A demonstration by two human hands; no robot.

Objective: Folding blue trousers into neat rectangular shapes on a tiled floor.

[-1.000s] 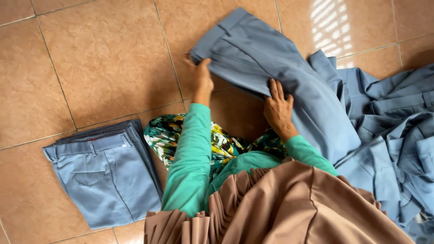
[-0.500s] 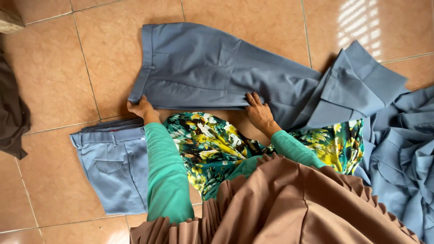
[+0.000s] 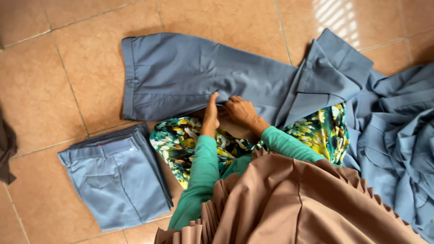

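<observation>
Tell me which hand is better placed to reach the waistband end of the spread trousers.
Left, probably. The left hand rests on the spread trousers' near edge, on the side toward the waistband; the right hand lies beside it, farther from that end.

Orange tile floor (image 3: 54, 81). On it: flat grey-blue pants (image 3: 190, 77), folded pants stack (image 3: 117, 178), messy pants pile (image 3: 398, 135), dark cloth (image 3: 5, 151).
</observation>
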